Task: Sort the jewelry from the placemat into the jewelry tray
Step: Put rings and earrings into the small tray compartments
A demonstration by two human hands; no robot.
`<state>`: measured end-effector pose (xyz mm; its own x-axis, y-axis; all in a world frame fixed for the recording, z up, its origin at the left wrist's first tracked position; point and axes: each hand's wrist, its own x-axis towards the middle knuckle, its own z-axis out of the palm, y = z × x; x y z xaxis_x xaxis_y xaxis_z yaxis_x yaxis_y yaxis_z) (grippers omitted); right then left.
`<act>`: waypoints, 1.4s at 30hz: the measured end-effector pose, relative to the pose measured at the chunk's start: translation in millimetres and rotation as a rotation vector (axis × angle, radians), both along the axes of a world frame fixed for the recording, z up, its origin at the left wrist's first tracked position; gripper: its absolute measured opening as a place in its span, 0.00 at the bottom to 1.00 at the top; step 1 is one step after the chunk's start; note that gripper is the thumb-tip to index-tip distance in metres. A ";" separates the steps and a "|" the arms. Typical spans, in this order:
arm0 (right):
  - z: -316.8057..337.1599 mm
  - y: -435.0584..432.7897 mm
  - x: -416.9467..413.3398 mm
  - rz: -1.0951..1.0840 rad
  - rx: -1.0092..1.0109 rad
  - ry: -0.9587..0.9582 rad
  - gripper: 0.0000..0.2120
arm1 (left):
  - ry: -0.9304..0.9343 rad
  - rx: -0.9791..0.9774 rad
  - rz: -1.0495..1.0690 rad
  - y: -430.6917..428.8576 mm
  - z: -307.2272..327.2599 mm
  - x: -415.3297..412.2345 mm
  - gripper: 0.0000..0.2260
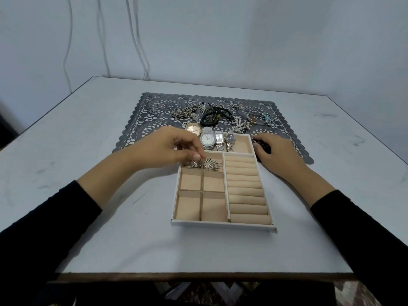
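White table [88, 217] against a pale wall [242, 40]; left hand [167, 149] pinches a silver earring [193, 163] in the jewelry tray [220, 225]; right hand [276, 151] rests loosely curled on the lace placemat [136, 129].

A pale table [88, 217] is set against a plain wall [242, 40]. Thin white cables [136, 40] are hung down the wall behind it. Patterned flooring [220, 292] is seen below the table's near edge.
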<state>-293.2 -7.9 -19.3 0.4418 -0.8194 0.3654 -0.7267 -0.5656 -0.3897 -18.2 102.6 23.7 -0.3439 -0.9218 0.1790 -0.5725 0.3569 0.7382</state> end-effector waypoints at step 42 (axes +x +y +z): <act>19.2 -29.0 4.3 -0.118 0.025 -0.198 0.12 | -0.036 -0.296 0.457 -49.7 -14.9 34.9 0.10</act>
<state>-288.9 -36.9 -0.1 0.2641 -0.8709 0.4145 -0.6955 -0.4697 -0.5438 16.8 52.8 8.7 0.0689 -0.8909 0.4490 -0.7412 0.2555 0.6207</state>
